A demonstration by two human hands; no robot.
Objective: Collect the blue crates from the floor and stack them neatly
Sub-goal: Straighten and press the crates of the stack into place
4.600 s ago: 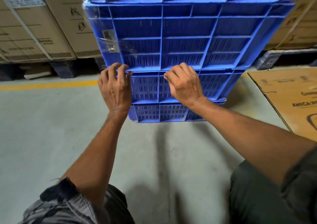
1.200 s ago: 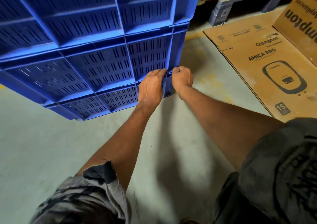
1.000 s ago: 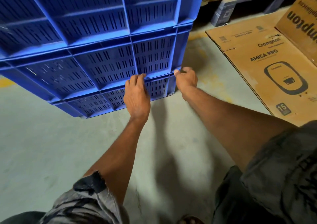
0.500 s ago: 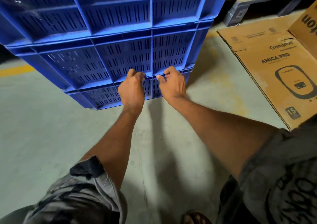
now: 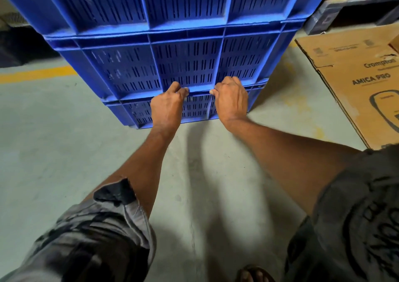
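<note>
Where blue crates (image 5: pixel 185 63) stand stacked, left hand (image 5: pixel 167 106) and right hand (image 5: pixel 232 100) clutch a low rim.

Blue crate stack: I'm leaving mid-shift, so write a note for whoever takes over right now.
Left hand: fingers curled on the ledge above the lowest crate.
Right hand: grips the same ledge beside it.
The stack of blue crates stands on the floor, three tiers visible, top cut off.
Done: these are stacked.
Left: square them up; any loose crates are out of view.
</note>
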